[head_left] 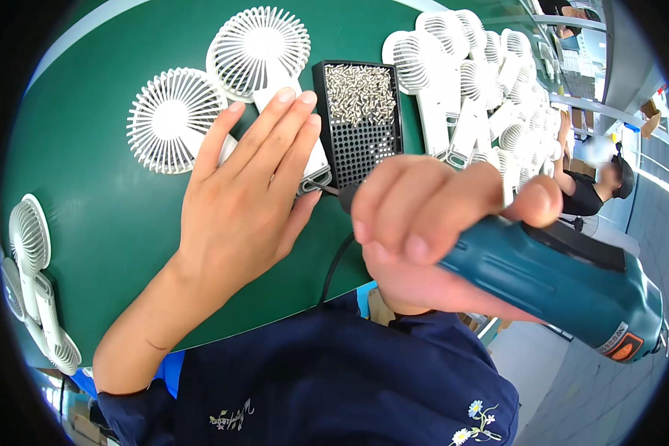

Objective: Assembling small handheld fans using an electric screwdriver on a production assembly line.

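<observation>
My left fingers point(266, 123) lie open across the white fan point(264, 48), likely steadying it; right fingers point(453, 204) grip the teal power driver point(543, 275), bit point(331, 191) near fan's base. Screw tray point(349, 152) just beyond them, probably for quick reach.

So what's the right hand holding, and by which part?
The right hand grips a teal power screwdriver around the front part of its body.

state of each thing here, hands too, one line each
left hand: open, over middle fans
middle fans: lying flat
right hand: closed around power driver
power driver: held; running or not unclear
screw tray: partly filled
screws: loose, heaped
right-side fans: piled together
left-side fans: lying bunched
black cord: curved, slack
</observation>
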{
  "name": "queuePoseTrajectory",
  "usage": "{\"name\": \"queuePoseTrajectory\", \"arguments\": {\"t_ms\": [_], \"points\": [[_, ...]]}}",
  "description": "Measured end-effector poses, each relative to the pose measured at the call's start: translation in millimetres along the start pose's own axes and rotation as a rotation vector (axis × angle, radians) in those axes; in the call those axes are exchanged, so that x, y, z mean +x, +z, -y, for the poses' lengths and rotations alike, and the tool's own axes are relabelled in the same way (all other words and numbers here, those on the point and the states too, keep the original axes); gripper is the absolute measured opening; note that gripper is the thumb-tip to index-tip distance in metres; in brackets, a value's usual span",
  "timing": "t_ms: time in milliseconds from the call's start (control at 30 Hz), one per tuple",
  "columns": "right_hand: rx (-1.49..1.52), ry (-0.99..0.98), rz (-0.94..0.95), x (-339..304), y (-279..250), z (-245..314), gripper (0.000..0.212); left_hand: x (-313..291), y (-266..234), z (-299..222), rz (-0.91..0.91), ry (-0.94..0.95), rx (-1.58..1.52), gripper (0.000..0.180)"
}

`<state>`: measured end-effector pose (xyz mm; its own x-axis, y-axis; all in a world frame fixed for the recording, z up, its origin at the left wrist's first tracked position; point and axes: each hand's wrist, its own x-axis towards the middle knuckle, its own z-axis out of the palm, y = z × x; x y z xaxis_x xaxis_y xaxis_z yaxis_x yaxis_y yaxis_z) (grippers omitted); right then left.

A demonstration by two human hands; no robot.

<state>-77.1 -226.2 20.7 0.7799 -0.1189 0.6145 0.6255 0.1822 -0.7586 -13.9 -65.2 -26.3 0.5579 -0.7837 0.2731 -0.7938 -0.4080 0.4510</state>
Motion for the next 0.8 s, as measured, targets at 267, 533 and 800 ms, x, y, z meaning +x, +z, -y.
{"name": "queuePoseTrajectory", "arguments": {"t_ms": [267,533,800], "points": [[0.200,0.145,0.073,-9,-6,-13,0.042,-4,5,3,-0.046,-0.007,-0.016,0.060],[0.043,-0.010,0.013,-5,-4,-12,0.073,-2,7,1,-0.039,0.004,-0.007,0.060],[-0.033,-0.144,-0.519,12,-59,-1,0.095,-3,3,0,-0.007,0.005,0.021,0.061]]}}
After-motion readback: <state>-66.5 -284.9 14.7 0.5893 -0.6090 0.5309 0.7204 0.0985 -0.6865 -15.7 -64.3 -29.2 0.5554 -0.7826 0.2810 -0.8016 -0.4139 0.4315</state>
